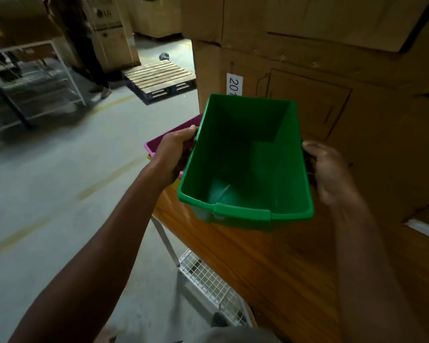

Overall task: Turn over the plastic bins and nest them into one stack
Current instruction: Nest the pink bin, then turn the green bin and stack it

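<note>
Green bin (248, 154), mouth up, is held over the bench (270, 258) by left hand (176, 152) and right hand (330, 169) curled on side rims. Light, stiff, slick; rims are best gripped. Pink bin (159, 142) at 9 o'clock.

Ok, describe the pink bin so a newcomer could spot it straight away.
Start at the wooden table standing against the tall cardboard boxes. Above it, both hands hold an open green bin; the left hand grips its left wall. The pink bin peeks out just behind that hand, the only pink thing, mostly hidden.
</note>
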{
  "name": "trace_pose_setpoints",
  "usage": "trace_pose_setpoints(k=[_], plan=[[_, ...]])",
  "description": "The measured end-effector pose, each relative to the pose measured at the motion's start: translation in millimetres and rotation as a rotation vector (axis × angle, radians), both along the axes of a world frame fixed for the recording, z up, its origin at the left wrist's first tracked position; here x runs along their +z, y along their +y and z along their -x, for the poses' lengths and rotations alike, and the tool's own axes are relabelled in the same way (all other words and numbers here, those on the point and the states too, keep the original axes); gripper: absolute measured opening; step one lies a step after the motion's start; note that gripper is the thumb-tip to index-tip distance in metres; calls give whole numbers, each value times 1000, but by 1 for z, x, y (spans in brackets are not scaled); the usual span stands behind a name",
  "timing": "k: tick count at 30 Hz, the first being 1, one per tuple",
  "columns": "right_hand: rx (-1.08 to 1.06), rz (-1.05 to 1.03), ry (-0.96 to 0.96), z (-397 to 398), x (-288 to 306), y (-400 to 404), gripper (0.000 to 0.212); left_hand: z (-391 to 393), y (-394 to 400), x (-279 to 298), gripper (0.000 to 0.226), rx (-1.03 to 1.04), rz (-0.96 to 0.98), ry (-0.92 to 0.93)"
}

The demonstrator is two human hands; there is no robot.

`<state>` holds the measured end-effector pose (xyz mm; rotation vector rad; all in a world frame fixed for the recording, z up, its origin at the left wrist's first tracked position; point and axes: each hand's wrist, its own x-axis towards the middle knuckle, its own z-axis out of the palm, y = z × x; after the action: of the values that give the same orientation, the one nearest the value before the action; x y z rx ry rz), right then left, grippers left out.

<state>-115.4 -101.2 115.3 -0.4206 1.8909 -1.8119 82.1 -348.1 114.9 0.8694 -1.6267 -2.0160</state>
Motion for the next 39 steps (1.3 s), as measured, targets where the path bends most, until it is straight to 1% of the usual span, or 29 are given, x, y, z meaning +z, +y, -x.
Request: trace_pose_setpoints(k=[4, 8, 12, 16, 20, 21, 24, 27, 29, 31, 32, 33, 34, 35, 36, 37, 38, 39], plan=[[-33, 18, -14, 20, 12, -46, 22, 31, -44, 21, 48, -38, -15, 15], [-109, 31, 9, 31, 17, -76, 19, 59, -80, 32, 43, -97, -35, -9], [-186, -31, 35, 33, 22, -107, 18, 86, -117, 32, 47, -139, -11, -46], [-267, -79, 57, 29, 19, -134, 14, 110, -156, 28, 44, -201, 50, -44], [-373, -123, 57, 17, 21, -161, 9, 127, -190, 29, 42, -290, 19, -54], [-395, -139, 58, 14, 21, -167, 13, 130, -200, 29, 39, -321, 15, -57], [-466, -223, 84, 5, 20, -184, 11, 138, -229, 28, 32, -409, 17, -42], [-530, -306, 127, -6, 23, -198, 29, 144, -246, 28, 31, -470, 40, -42], [-568, -352, 169, -11, 25, -200, 31, 147, -254, 32, 30, -508, 87, -32], [-599, -387, 184, -12, 28, -200, 30, 150, -261, 36, 31, -531, 194, -10], [-606, -399, 194, -13, 31, -200, 32, 151, -263, 38, 33, -546, 279, -3], [-617, -405, 200, -14, 35, -201, 36, 153, -264, 40, 33, -548, 393, 6], [-631, -415, 204, -15, 39, -201, 39, 156, -265, 43, 31, -507, 538, 28], [-638, -429, 214, -16, 43, -200, 40, 159, -264, 48, 29, -429, 693, 88], [-634, -439, 226, -18, 48, -200, 39, 160, -262, 57, 27, -359, 828, 197], [-622, -442, 235, -20, 54, -200, 38, 161, -257, 68, 26, -338, 934, 330], [-610, -451, 251, -21, 60, -200, 36, 161, -250, 82, 26, -376, 1026, 446], [-589, -464, 267, -21, 65, -199, 33, 162, -242, 96, 27, -456, 1116, 521]])
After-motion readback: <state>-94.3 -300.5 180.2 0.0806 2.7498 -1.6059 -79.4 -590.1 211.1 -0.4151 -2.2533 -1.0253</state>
